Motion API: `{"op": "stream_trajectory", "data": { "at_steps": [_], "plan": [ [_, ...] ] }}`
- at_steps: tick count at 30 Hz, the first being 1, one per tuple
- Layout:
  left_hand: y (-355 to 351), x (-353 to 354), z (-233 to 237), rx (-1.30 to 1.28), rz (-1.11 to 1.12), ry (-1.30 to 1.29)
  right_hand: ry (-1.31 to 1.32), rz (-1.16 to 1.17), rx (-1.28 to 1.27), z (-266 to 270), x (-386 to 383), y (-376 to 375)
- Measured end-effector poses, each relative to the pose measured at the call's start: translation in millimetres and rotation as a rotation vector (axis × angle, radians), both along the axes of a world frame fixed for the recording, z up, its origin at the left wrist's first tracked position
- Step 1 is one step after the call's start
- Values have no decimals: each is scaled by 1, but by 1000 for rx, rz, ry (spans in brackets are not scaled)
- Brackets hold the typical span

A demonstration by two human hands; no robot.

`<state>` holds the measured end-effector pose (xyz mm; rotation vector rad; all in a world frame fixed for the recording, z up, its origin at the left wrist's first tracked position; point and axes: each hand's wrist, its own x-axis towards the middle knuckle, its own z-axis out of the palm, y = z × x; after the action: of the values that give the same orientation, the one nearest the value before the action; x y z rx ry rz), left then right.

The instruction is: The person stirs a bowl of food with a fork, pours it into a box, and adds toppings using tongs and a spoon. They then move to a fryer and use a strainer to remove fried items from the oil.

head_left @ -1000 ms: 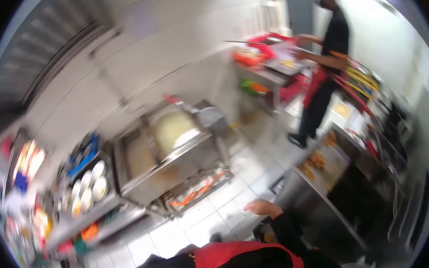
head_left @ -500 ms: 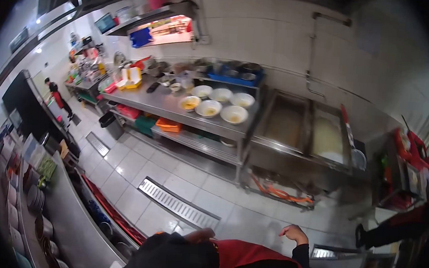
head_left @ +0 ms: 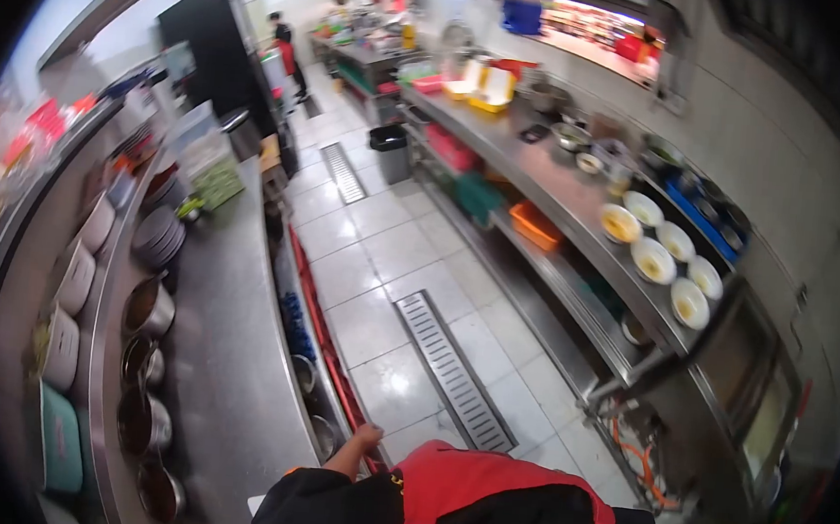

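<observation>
Low in the view, my left hand (head_left: 362, 445) is beside the red-edged front of the left steel counter (head_left: 230, 336). Its fingers are blurred, and whether it touches the edge or holds anything is too small to tell. My right hand is out of view. Across the aisle, several white bowls (head_left: 653, 261), some with yellow food inside, stand on the right steel counter (head_left: 571, 190). An orange bin (head_left: 536, 225) sits on the shelf below them.
Metal pots (head_left: 151, 307) and stacked plates (head_left: 159, 236) line the left shelf. A floor drain (head_left: 456, 372) runs along the tiled aisle. A black trash bin (head_left: 389, 153) stands farther up, and another person (head_left: 287, 53) is at the far end. Deep fryers (head_left: 738, 377) are at the right.
The view has swung left, bringing the left counter and its shelves closer to the middle. The bowls have shifted right in the frame. My right hand has gone out of view.
</observation>
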<state>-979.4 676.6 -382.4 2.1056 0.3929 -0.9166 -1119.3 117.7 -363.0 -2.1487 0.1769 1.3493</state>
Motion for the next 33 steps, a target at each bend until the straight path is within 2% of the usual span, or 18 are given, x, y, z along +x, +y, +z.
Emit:
{"op": "stream_trajectory", "data": {
  "at_steps": [2, 4, 6, 9, 11, 14, 16, 18, 20, 22, 23, 25, 26, 27, 30, 31, 32, 33],
  "plan": [
    [55, -27, -56, 4, -5, 14, 49, 51, -18, 5, 28, -3],
    [61, -54, -57, 25, -56, 45, 75, 93, -24, 4, 57, -7],
    [33, -77, -11, 97, -139, 99, 91, 63, -35, 3, 93, -12],
    [2, -83, 30, -406, -38, -247, 201, -246, -69, 2, 158, -12],
    [-8, -63, 24, -491, -52, -224, 95, -274, -23, 7, 199, -7],
    [-8, -8, 11, -341, -128, -45, 133, -270, -25, 1, 263, 11],
    [-1, 39, 15, -228, -190, 27, 175, -190, 7, -31, 311, 10],
    [17, 90, 21, -133, -216, 48, 138, -146, -75, -2, 361, 30],
    [37, 148, 28, -49, -134, 23, 143, -137, -44, -12, 407, 35],
    [55, 204, 38, -113, 162, -44, 170, -171, -55, -12, 463, 44],
    [58, 228, 53, -246, 400, -87, -41, 360, 21, -69, 492, 24],
    [58, 270, 86, -410, 769, -193, -106, 568, -10, -119, 553, 21],
    [53, 285, 101, -437, 912, -235, -34, 187, -83, -90, 575, 37],
    [46, 298, 105, -470, 1055, -281, -61, 32, -60, -45, 599, 52],
    [48, 292, 69, -558, 1036, -209, -253, 187, -54, 27, 670, 99],
    [66, 281, 28, -645, 959, -129, -363, 413, -111, 20, 696, 109],
    [70, 273, 13, -614, 878, -53, -513, 539, -17, 21, 713, 115],
    [69, 277, 16, -503, 759, 7, -503, 450, -22, 26, 730, 124]
  ]
}}
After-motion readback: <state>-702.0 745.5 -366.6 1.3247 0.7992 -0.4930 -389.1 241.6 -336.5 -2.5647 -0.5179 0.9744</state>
